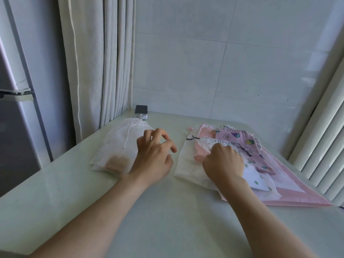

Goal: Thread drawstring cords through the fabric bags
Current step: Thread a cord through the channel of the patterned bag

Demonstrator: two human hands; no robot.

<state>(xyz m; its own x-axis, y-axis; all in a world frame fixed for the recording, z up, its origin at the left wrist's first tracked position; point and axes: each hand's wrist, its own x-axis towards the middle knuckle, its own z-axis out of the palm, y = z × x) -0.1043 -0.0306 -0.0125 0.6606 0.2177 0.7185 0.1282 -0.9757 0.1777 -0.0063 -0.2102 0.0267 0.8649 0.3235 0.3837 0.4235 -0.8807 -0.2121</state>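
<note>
A heap of fabric bags lies on the right of the table: a purple printed bag, a pink bag, a white bag with green prints and a plain white bag. My right hand grips the gathered top of the white printed bag. A black cord runs across the heap. My left hand hovers with loosely spread fingers between the heap and a white drawstring bag at the left, holding nothing.
The table stands against a tiled wall. A small dark-topped device sits at the back near a curtain. A fridge stands at the left, a radiator at the right. A pink sheet lies under the heap.
</note>
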